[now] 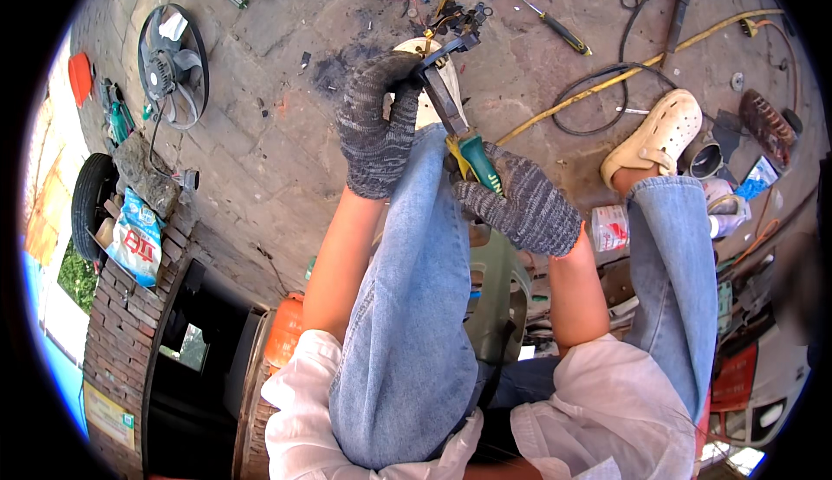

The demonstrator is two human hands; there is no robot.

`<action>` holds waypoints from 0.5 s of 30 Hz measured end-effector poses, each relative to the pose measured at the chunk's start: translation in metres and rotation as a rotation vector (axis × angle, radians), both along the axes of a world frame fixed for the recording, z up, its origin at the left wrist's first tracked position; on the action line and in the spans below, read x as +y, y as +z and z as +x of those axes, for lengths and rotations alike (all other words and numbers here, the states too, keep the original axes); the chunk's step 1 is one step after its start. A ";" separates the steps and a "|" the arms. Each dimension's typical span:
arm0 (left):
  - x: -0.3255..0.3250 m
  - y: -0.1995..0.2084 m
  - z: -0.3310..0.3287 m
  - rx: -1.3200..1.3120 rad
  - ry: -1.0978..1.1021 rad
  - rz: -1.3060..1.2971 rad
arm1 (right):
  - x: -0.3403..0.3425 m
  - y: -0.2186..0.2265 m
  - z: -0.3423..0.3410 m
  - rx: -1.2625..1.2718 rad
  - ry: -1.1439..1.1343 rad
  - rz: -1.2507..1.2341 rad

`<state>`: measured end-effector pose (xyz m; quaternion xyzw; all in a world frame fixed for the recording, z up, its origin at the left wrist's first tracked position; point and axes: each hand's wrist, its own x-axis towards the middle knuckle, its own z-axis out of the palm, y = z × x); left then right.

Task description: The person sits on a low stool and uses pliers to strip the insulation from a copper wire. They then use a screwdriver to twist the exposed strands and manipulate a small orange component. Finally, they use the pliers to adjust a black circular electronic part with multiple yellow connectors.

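Observation:
Both my hands wear grey knitted gloves. My right hand is closed around the green and yellow handles of pliers, whose dark metal head points away from me. In front of my left knee, my left hand is closed at the near end of a black plastic part; its fingertips are partly hidden. The head of the pliers meets this part beside my left fingers, though the exact contact cannot be made out. Beyond, dark broken bits with wires sit close to the part's far end.
A screwdriver lies on the stone paving near a black cable and a yellow hose. A fan stands far left, near a tyre and a blue-white bag. A white tub is between my legs.

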<state>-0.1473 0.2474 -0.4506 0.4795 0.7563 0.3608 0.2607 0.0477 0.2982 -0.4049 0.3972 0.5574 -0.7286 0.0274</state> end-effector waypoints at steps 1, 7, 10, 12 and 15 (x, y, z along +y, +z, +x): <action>0.000 0.001 0.000 -0.039 0.017 -0.018 | 0.000 0.000 -0.002 -0.042 -0.031 -0.149; 0.005 0.004 -0.003 -0.216 0.104 -0.068 | -0.015 -0.010 -0.012 -0.072 -0.107 -0.265; 0.001 -0.002 0.001 -0.404 0.238 -0.043 | -0.021 -0.014 -0.012 -0.004 -0.192 -0.255; -0.001 -0.002 0.002 -0.474 0.308 -0.049 | -0.021 -0.016 -0.014 0.011 -0.201 -0.296; -0.001 0.000 -0.004 -0.295 0.157 -0.091 | -0.008 -0.004 -0.012 0.041 -0.239 -0.673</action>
